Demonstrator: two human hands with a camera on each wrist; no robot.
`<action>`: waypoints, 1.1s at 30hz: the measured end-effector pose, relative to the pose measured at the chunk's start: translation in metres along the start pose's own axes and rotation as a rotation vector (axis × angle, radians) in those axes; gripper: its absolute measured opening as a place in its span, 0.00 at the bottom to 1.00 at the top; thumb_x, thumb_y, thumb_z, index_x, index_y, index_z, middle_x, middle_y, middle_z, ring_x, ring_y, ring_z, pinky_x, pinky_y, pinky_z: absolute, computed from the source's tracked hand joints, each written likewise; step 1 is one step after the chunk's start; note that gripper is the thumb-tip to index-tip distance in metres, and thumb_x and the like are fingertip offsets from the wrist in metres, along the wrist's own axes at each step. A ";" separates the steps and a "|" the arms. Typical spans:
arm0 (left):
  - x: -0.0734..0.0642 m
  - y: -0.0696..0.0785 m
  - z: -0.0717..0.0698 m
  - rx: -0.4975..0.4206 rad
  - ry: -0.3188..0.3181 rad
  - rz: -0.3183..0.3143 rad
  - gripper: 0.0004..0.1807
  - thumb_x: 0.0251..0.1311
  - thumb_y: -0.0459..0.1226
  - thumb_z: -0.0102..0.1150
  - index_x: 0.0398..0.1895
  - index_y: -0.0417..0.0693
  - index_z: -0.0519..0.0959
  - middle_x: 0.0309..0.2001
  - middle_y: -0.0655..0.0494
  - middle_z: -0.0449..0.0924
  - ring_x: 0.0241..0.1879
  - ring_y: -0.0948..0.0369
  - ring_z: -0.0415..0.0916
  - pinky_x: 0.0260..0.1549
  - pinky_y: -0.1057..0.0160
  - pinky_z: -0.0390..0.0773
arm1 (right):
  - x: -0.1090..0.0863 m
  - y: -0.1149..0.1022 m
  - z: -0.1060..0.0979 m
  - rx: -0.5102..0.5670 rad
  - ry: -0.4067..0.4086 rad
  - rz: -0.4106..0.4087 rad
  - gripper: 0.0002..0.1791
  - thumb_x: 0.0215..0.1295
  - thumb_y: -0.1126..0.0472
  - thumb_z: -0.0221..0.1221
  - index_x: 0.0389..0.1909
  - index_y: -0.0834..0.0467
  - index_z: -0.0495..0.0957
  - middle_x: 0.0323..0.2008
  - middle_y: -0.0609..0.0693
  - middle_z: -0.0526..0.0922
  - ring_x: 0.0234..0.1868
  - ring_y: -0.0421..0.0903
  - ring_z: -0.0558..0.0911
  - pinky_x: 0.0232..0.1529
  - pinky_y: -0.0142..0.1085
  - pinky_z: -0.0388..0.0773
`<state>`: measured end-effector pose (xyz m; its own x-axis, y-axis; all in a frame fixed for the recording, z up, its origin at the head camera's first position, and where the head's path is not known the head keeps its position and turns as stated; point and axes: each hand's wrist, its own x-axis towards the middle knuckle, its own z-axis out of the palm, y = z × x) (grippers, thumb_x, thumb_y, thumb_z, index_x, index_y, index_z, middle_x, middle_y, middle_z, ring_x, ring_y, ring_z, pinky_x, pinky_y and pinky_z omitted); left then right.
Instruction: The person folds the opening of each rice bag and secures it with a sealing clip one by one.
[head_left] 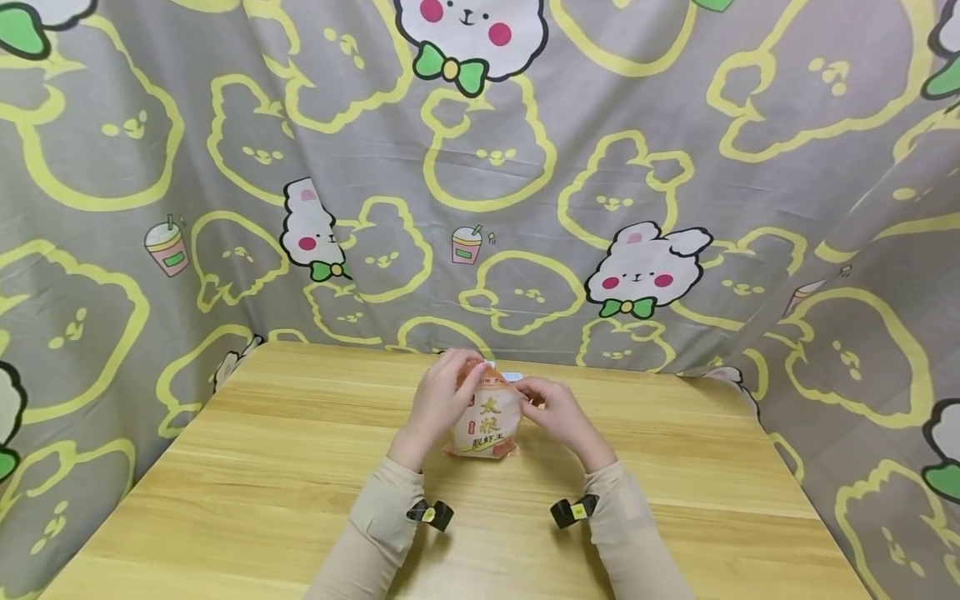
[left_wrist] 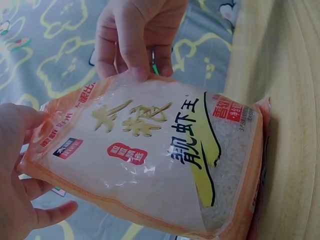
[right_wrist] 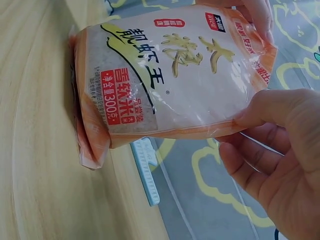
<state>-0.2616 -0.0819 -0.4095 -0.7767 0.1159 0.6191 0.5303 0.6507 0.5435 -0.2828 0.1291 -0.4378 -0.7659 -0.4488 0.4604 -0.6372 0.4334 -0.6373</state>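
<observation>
A small bag of rice [head_left: 487,421] in clear and orange plastic stands upright on the table, its printed front towards me. Grains show through a window near its bottom in the left wrist view. My left hand [head_left: 442,398] pinches the top corner, thumb in front and the other fingers partly hidden behind. On the opposite side, my right hand [head_left: 558,417] pinches the upper side edge between thumb and fingers. The right wrist view shows that thumb [right_wrist: 255,107] lying on the orange border.
The wooden table [head_left: 300,475] carries a light blue, flat-edged object [right_wrist: 145,172] behind the bag, mostly hidden by it in the head view. A grey patterned curtain [head_left: 375,167] closes off the back and both sides.
</observation>
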 end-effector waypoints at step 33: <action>0.000 0.004 0.009 -0.168 0.017 -0.037 0.11 0.62 0.45 0.63 0.35 0.49 0.76 0.40 0.54 0.77 0.44 0.58 0.75 0.42 0.58 0.79 | 0.002 -0.047 -0.011 0.156 -0.018 0.215 0.13 0.72 0.62 0.54 0.36 0.66 0.82 0.28 0.62 0.80 0.25 0.38 0.70 0.29 0.28 0.68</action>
<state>-0.2624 -0.0730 -0.4129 -0.7920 0.0807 0.6052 0.5516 0.5196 0.6525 -0.2549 0.1164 -0.4006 -0.8799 -0.3735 0.2937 -0.4374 0.3951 -0.8079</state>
